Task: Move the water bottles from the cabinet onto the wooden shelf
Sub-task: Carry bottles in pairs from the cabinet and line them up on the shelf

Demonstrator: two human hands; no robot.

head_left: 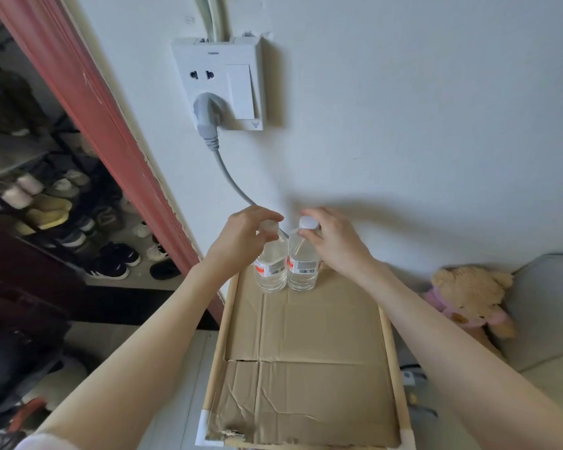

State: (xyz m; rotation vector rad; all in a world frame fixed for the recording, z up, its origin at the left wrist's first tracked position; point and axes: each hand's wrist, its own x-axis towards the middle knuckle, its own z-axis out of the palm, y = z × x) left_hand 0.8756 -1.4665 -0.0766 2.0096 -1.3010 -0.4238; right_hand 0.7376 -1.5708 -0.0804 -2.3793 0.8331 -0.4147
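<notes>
Two bare forearms entered from the lower edge; no watch, ring or band showed on either wrist; left hand and right hand were uncovered, no gloves; nails short, as far as could be told; left sleeve appeared at the bottom-left corner as a pale, whitish edge of fabric near the elbow, material unclear; right arm bare up to the frame's edge, any sleeve out of view; forearms slender, smooth, without visible marks; rest of the body out of view.
</notes>
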